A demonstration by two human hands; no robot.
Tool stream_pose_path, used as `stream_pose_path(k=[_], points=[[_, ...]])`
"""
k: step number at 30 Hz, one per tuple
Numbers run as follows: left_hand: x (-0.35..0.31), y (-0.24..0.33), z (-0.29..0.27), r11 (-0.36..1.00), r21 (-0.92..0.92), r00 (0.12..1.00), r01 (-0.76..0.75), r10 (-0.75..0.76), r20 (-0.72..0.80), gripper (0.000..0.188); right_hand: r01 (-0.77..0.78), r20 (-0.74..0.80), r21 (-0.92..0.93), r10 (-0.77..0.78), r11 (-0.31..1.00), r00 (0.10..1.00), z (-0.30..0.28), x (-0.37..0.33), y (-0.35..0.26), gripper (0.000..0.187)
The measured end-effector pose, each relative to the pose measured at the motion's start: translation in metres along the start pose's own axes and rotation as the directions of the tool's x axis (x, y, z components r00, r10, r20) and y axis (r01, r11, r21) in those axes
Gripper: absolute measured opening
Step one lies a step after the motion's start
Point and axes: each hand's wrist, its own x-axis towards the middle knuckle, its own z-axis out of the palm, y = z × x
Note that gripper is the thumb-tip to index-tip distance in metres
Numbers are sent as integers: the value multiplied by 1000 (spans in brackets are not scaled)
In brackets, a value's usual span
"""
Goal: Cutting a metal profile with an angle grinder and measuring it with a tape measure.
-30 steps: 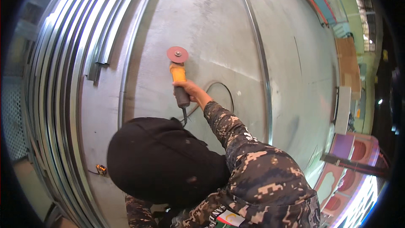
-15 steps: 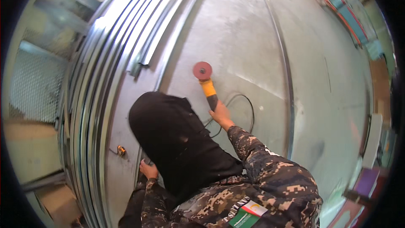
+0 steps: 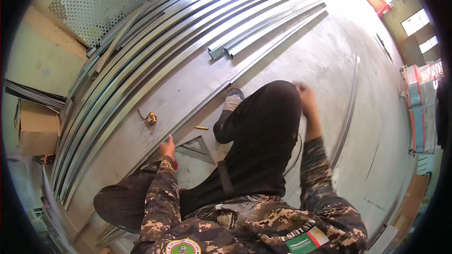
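My left hand (image 3: pixel 167 148) is closed at a long thin metal profile (image 3: pixel 205 102) lying on the floor, its thumb stretched along the piece. Blurred by motion, my right hand (image 3: pixel 307 96) is beside my raised right knee; its fingers cannot be made out. No grinder shows, though a black cord (image 3: pixel 298 156) lies by the leg below that hand. Between my left hand and my right foot are a metal set square (image 3: pixel 202 150) and a yellow pencil (image 3: pixel 201 128). A yellow and black tape measure (image 3: pixel 150 118) lies just beyond the left hand.
Long shiny metal channels (image 3: pixel 155 66) lie side by side along the left and far side. Two shorter channels (image 3: pixel 226 51) stick out nearer. To the right, a single metal strip (image 3: pixel 351 108) lies on the floor. A cardboard box (image 3: pixel 38 129) stands at far left.
The view has turned, and my head no longer hides my lap. The angle grinder has gone out of sight. My right hand has drawn back to the knee; the left stays at the profile.
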Motion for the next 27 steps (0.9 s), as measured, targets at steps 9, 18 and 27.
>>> stream_pose_path(k=[9,18,27], points=[[40,9,36,463,-650,785,603,-487,381,68,437,442,-485,-219,758,870,92,237,-167,42],[37,-29,31,580,-592,828,559,-433,357,48,-656,-194,-394,639,644,744,303,102,9,90],[25,11,38,489,-615,764,618,-556,326,42,-392,-57,-453,412,801,909,271,187,61,56]])
